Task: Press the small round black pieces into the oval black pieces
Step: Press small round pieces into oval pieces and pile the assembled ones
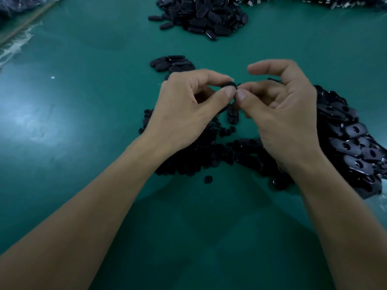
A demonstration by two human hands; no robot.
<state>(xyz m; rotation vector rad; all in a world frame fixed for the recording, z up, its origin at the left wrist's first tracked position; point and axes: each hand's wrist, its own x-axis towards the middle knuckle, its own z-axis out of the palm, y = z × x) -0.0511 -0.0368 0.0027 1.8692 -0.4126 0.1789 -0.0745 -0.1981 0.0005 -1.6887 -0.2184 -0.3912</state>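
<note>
Above the middle of the flat green table top, the left hand and the right hand meet, with their thumb tips touching. The left thumb and forefinger pinch a black oval plastic piece, held at the fingertips with its edge toward the camera. The right thumb and a bent finger close on a small black bit that is pressed against the right end of this piece; its shape is too hidden to tell. The right forefinger is lifted and curved above, and the other fingers curl into the palm. Both forearms come in bare from the bottom corners, and the wrists are held above the table.

Directly under the hands lies a low pile of small round black pieces, with a single round black piece just before it. Beside the right wrist spreads a heap of slotted oval black pieces. Just beyond the left hand lies a small group of glossy oval black pieces, and far behind is a large mound of black oval parts. At the far left edge is crumpled clear plastic film.
</note>
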